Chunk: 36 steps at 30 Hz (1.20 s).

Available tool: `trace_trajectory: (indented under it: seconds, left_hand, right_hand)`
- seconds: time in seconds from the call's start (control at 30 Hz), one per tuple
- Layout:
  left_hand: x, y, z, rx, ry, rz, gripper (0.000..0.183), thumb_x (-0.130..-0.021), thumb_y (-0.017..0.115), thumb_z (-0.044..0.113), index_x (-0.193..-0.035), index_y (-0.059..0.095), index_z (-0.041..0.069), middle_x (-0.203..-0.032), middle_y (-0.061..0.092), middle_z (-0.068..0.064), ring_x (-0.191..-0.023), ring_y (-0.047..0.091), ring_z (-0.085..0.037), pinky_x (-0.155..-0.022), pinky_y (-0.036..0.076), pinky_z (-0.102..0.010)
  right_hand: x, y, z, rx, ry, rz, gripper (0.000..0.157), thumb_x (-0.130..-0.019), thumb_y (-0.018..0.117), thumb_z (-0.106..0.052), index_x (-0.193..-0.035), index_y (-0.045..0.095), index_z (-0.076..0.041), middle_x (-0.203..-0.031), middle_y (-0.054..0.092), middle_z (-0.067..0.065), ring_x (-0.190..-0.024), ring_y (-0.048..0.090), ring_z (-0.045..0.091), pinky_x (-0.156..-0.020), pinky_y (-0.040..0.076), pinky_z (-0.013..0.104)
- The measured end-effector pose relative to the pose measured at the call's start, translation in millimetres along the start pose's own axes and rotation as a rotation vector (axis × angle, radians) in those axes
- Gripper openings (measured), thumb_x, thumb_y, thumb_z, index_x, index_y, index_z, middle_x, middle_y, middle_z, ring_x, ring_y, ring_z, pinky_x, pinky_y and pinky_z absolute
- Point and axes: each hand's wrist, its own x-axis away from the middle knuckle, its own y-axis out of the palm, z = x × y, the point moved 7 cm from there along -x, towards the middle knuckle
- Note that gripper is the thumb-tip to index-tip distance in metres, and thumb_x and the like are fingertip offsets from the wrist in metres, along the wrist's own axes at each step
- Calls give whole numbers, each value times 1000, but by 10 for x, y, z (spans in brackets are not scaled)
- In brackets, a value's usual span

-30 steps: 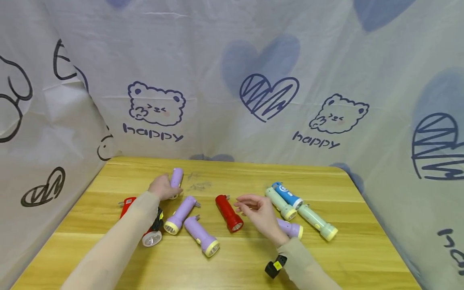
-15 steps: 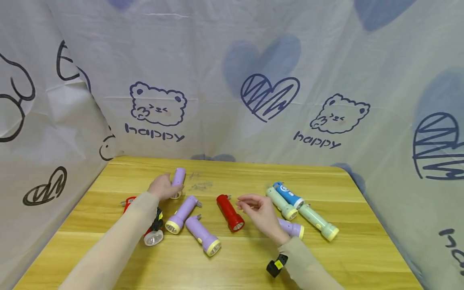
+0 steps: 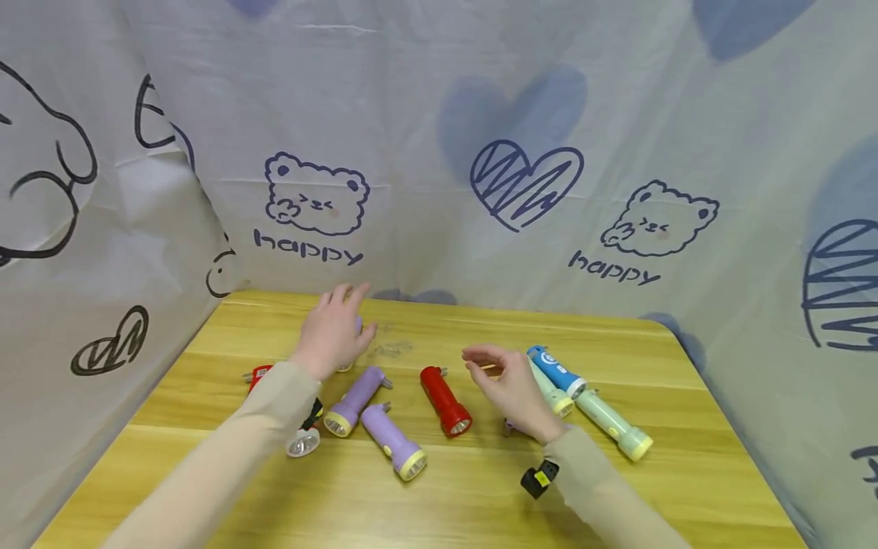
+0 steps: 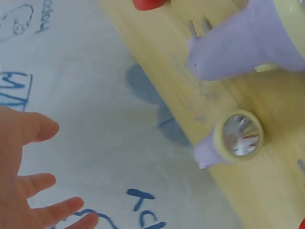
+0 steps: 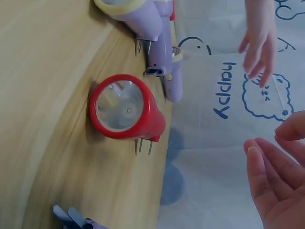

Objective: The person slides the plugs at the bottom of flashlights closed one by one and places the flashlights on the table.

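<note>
My left hand [image 3: 334,329] is raised with spread fingers, holding nothing. Behind it in the head view lies a purple flashlight [image 4: 240,136], mostly hidden there but showing its lens in the left wrist view. My right hand [image 3: 511,387] hovers to the right of a red flashlight [image 3: 444,402], its fingers loosely bent and thumb apart from them, nothing between. Two more purple flashlights, one tilted right [image 3: 355,402] and one tilted left [image 3: 393,440], lie between the hands. Another purple one [image 3: 511,428] is mostly hidden below my right hand.
On the right a blue flashlight [image 3: 557,372] and two pale green flashlights, one nearer [image 3: 610,423] and one partly covered [image 3: 564,404], lie close together. A red flashlight with a white rim [image 3: 303,442] shows beneath my left forearm. A printed curtain [image 3: 425,229] hangs behind the wooden table [image 3: 453,503].
My left hand has let go of the far purple flashlight and lifted up with its fingers spread. My right hand has risen slightly. The head view has turned a little to the left.
</note>
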Motion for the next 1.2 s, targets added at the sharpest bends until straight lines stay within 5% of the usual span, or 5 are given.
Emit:
trace_trajectory:
  seconds: [0.17, 0.33, 0.5, 0.77, 1.2]
  left_hand:
    - [178, 20, 116, -76, 52, 99, 64, -96, 64, 31, -152, 42, 7, -147, 50, -24, -130, 52, -46, -102, 51, -61]
    - [368, 201, 149, -80, 58, 92, 63, -94, 67, 28, -149, 46, 4, -140, 56, -24, -117, 60, -45, -89, 56, -58]
    - [503, 427, 130, -112, 7, 7, 61, -94, 68, 32, -142, 51, -1, -124, 62, -26, -97, 66, -43, -73, 60, -52]
    - [631, 699, 60, -107, -101, -157, 39, -91, 72, 31, -101, 60, -5, -87, 62, -21, -70, 65, -34, -52, 56, -42]
    - [647, 850, -30, 70, -204, -331, 30, -95, 69, 24, -98, 63, -5, -77, 63, -12, -66, 61, -22, -55, 53, -34]
  right_hand:
    - [14, 55, -29, 68, -34, -37, 28, -96, 65, -6, -123, 69, -5, -120, 73, 12, -103, 72, 25, -89, 62, 43]
    - [51, 206, -11, 95, -33, -108, 35, -94, 64, -4, -129, 64, 0, -125, 70, 16, -107, 71, 30, -91, 61, 46]
    - [110, 415, 41, 98, -16, -212, 41, -95, 63, -6, -135, 59, 1, -127, 68, 20, -107, 71, 31, -91, 61, 46]
    - [201, 583, 70, 135, -45, -261, 41, -93, 65, -3, -133, 59, 1, -125, 69, 19, -105, 71, 29, -87, 62, 42]
    - [251, 640, 64, 287, -102, -242, 37, -93, 67, -11, -129, 64, -3, -127, 70, 14, -115, 67, 28, -98, 58, 44]
